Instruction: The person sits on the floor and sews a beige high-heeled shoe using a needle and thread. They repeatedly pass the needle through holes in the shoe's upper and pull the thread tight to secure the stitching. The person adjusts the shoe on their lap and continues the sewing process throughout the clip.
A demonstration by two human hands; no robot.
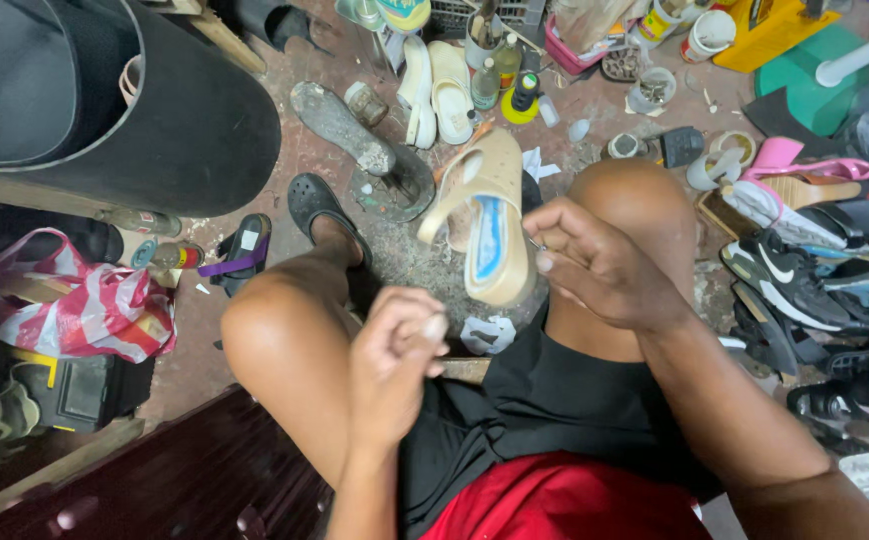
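My single head-worn camera looks steeply down from the wearer's eye level, close over both hands [395, 360] and bare knees [285, 330], facing forward across the cluttered floor [300, 150]. I have no second view to overlap with it.

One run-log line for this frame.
right hand: pinching needle at beige clog | left hand: fisted, apart from clog | clog: between knees, sole up
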